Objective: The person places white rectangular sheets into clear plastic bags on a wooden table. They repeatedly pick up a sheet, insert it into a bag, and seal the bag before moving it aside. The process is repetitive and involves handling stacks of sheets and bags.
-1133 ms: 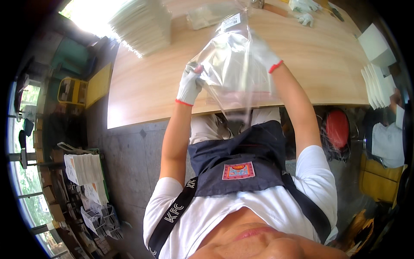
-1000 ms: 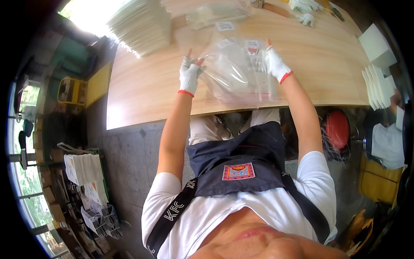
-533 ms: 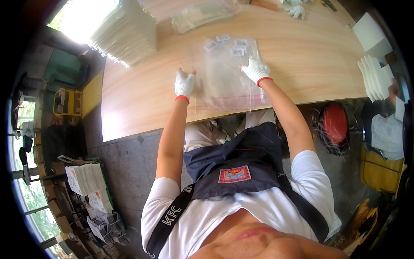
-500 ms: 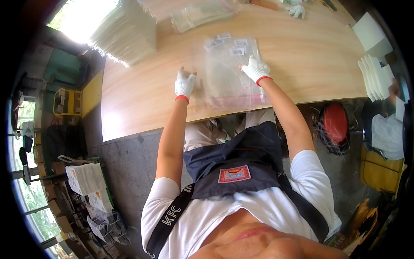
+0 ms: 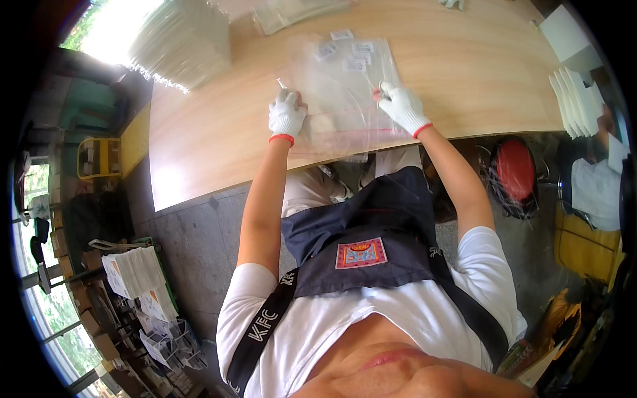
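A clear plastic bag [image 5: 345,86] with small white labels near its far end lies flat on the wooden table [image 5: 212,139]. Both my hands wear white gloves with red cuffs. My left hand [image 5: 286,114] presses on the bag's left side, fingers curled, with a small thin object at its fingertips. My right hand [image 5: 400,106] rests on the bag's right edge and pinches the plastic there. The bag's near end, with a red strip, hangs over the table's front edge.
A tall stack of clear bags [image 5: 182,40] stands at the table's far left, and more bags [image 5: 292,10] lie at the far edge. White sheets [image 5: 577,93] are stacked at the right. A red stool [image 5: 517,169] is below. Paper piles [image 5: 136,272] sit on the floor at left.
I lowered the bag from in front of me onto the table and laid it flat. Both hands now rest on its sides.
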A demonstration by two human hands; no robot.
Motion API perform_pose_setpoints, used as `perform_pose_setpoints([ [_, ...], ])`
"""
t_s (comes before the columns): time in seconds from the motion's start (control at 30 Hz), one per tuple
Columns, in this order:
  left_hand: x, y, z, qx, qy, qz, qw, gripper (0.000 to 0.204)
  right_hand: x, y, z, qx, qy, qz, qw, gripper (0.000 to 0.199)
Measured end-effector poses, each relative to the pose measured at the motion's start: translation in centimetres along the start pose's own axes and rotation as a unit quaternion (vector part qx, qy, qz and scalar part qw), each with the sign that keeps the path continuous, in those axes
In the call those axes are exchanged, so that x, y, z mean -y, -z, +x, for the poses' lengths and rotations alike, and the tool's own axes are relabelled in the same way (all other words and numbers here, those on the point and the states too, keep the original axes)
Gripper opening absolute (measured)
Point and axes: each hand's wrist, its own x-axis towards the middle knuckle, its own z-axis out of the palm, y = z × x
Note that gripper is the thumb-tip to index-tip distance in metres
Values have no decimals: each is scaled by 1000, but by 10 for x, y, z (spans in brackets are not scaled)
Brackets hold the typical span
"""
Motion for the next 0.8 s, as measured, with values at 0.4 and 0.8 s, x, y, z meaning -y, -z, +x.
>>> perform_pose_setpoints([
  [0.4, -79, 11, -55, 127, -218, 133, 959, 66, -12, -33, -15, -67, 190, -244, 948, 21],
  [0.8, -51, -4, -24, 101, -92, -6, 991, 23, 10, -13, -26, -166, 194, -106, 961, 21],
])
